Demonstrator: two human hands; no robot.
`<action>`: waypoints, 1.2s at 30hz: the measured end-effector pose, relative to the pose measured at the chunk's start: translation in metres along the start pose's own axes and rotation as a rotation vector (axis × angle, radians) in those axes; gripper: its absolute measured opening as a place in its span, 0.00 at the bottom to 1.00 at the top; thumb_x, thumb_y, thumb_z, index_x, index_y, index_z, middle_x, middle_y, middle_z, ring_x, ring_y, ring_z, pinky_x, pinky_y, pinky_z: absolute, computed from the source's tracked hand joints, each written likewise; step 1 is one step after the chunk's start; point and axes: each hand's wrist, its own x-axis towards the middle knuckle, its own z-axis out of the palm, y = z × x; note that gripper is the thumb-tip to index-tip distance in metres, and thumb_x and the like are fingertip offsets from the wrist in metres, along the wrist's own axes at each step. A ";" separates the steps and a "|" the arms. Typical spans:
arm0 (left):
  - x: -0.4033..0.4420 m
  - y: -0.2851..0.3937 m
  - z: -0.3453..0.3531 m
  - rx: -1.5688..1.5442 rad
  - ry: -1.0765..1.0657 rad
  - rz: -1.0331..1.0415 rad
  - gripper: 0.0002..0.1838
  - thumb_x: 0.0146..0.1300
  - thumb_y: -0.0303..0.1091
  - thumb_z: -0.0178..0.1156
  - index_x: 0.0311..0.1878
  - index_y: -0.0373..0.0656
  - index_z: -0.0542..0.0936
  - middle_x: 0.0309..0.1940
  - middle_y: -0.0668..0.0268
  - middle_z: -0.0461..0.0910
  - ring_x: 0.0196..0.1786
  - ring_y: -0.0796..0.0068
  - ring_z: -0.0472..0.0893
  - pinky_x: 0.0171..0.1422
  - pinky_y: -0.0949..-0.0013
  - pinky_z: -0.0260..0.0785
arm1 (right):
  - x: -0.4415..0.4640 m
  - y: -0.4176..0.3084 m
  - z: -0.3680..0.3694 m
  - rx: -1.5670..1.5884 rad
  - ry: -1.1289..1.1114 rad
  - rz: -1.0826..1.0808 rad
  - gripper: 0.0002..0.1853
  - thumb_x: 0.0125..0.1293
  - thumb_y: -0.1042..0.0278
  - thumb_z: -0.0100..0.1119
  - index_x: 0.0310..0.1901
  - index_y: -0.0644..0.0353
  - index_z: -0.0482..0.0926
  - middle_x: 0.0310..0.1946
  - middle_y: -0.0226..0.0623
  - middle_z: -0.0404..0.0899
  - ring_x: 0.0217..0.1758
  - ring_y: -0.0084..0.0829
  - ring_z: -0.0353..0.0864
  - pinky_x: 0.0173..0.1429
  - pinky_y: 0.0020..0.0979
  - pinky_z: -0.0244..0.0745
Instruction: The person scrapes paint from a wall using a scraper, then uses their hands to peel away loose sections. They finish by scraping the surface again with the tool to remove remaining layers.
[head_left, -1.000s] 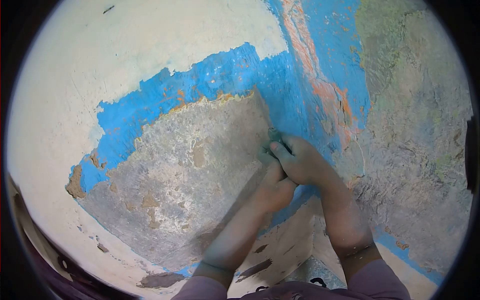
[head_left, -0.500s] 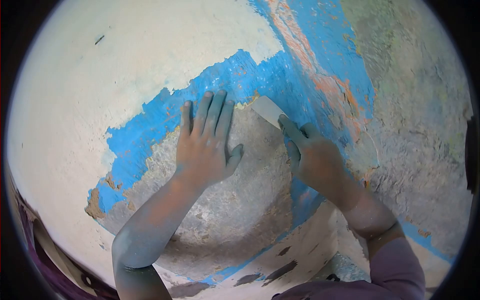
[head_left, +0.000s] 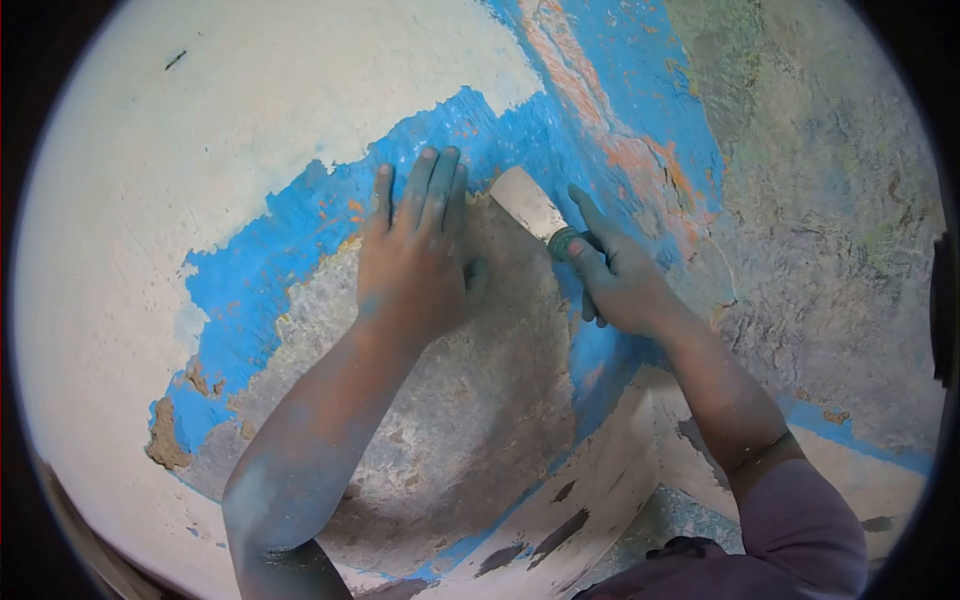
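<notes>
My right hand (head_left: 622, 275) grips a scraper (head_left: 530, 202) by its handle, the forefinger stretched out beside the blade. The wide, pale blade rests against the wall near the border between blue paint (head_left: 400, 180) and bare grey plaster (head_left: 460, 400). To the left of the scraper, my left hand (head_left: 415, 265) lies flat on the wall, fingers pointing up. Its fingertips touch the blue paint while the palm is over the grey patch. Most of the scraper's handle is hidden in my right hand.
Cream paint (head_left: 180, 150) with a ragged edge covers the upper left. A wall corner runs down the right, with chipped orange streaks (head_left: 590, 90). Beyond it stands rough grey-green wall (head_left: 820, 200). A peeling white band (head_left: 600, 470) runs along the bottom.
The view has shifted slightly. My right hand has changed its hold on the scraper, the forefinger now extended and more of the blade showing. My left hand has slid a little upward.
</notes>
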 end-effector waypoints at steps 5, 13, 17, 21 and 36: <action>-0.004 0.007 0.005 0.020 0.012 -0.026 0.43 0.48 0.47 0.61 0.68 0.42 0.60 0.69 0.63 0.57 0.73 0.65 0.53 0.75 0.47 0.41 | -0.002 0.011 0.010 -0.300 0.065 -0.309 0.27 0.67 0.69 0.43 0.69 0.49 0.58 0.37 0.47 0.80 0.34 0.46 0.79 0.40 0.43 0.74; 0.004 0.012 -0.001 0.034 -0.019 -0.055 0.39 0.47 0.43 0.62 0.65 0.47 0.65 0.67 0.60 0.60 0.71 0.59 0.57 0.74 0.45 0.43 | 0.008 -0.006 -0.011 -0.623 -0.027 -0.348 0.28 0.63 0.72 0.51 0.67 0.54 0.62 0.28 0.50 0.78 0.28 0.51 0.77 0.33 0.45 0.69; 0.010 0.015 0.006 0.148 0.025 -0.020 0.31 0.50 0.43 0.63 0.59 0.46 0.72 0.62 0.60 0.68 0.67 0.56 0.64 0.70 0.46 0.52 | 0.014 0.000 -0.014 -0.690 -0.071 -0.353 0.29 0.62 0.72 0.51 0.67 0.54 0.61 0.25 0.50 0.77 0.26 0.51 0.76 0.30 0.45 0.68; 0.012 0.014 0.017 0.162 0.220 0.149 0.19 0.51 0.37 0.67 0.47 0.45 0.80 0.48 0.63 0.77 0.55 0.61 0.76 0.60 0.55 0.67 | 0.018 0.005 -0.016 -0.648 -0.127 -0.348 0.29 0.62 0.73 0.51 0.67 0.55 0.62 0.22 0.52 0.76 0.24 0.50 0.76 0.28 0.46 0.67; 0.024 0.035 0.027 0.244 0.095 0.140 0.26 0.50 0.41 0.65 0.52 0.40 0.78 0.29 0.69 0.74 0.31 0.77 0.80 0.28 0.75 0.73 | 0.014 0.017 -0.027 -0.027 -0.201 -0.480 0.32 0.58 0.72 0.53 0.64 0.72 0.59 0.29 0.55 0.77 0.25 0.49 0.78 0.28 0.44 0.72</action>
